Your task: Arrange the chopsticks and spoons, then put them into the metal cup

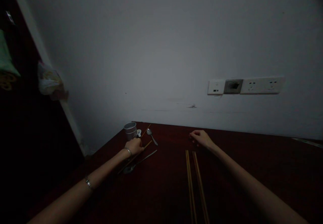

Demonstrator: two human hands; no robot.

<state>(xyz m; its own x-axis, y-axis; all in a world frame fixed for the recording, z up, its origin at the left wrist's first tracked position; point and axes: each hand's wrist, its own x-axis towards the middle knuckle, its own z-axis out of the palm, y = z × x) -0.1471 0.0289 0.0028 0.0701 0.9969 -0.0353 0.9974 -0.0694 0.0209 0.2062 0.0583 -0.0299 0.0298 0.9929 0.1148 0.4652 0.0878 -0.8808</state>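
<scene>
My left hand is closed around a wooden chopstick next to a metal cup at the table's far left. A metal spoon lies just right of the cup, and a longer metal spoon lies nearer me, below that hand. My right hand rests on the dark red table with fingers curled, holding nothing I can make out. A pair of long wooden chopsticks lies side by side just below it, pointing toward me.
A white wall rises right behind the table, with a strip of power sockets at the right. A small white object sits by the cup. Dark shelving with a plastic bag stands to the left.
</scene>
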